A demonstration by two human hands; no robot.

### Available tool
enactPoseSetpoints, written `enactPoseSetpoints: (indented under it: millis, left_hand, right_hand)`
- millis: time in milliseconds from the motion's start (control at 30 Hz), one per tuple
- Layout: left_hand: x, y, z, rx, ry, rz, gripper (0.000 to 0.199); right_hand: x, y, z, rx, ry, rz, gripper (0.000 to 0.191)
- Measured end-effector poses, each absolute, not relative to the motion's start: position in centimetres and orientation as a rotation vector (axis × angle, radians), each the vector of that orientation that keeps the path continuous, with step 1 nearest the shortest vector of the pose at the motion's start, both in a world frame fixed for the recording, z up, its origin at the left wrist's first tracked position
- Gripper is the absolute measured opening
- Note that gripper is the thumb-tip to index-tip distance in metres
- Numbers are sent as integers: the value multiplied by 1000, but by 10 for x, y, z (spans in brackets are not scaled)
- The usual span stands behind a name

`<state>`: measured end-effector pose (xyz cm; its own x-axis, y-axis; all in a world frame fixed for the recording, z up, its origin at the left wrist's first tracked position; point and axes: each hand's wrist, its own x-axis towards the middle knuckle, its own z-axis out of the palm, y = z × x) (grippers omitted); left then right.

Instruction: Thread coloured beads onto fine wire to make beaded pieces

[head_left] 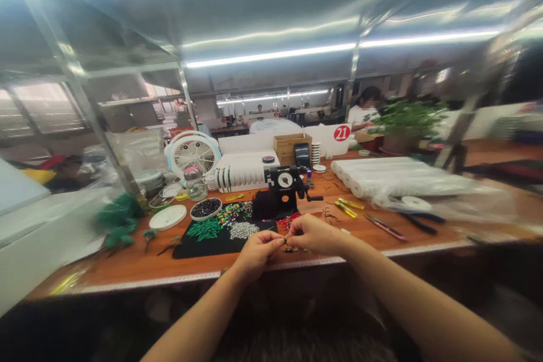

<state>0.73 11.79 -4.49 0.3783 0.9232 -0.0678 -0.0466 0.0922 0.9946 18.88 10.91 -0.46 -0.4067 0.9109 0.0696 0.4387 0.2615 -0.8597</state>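
Note:
My left hand point(259, 249) and my right hand point(316, 234) meet above the front edge of the workbench, fingertips pinched together. Between them is a small dark piece point(285, 241), too small to name. Just left of my hands a black mat point(190, 249) carries heaps of silver beads point(244, 230), green tube-like pieces point(204, 229) and multicoloured beads point(233, 212). Red beads point(291, 219) lie right behind my fingers. A black hand-cranked machine with a round dial point(285, 181) stands behind them.
Left of the machine are white spools point(244, 168), a bowl of black beads point(206, 208), a glass jar point(195, 188) and a white fan point(193, 157). To the right lie yellow cutters point(347, 209), tweezers point(385, 227), black-handled pliers point(419, 223) and wrapped white rolls point(403, 178).

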Motion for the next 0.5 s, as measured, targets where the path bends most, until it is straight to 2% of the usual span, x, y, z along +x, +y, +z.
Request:
enactPoseSetpoints:
  millis: [267,400,500]
  left_hand:
    - [11,115,-41,1332,951,863,39]
    - [10,114,-38,1372,954,829,38]
    - [10,114,-36,1399,967,810,37]
  right_hand:
    - [187,111,-13,-1213,-2064,887,2]
    - [190,117,-16,-1126,-2125,887,13]
    - [192,121,-16,-1068,-2175,936,13]
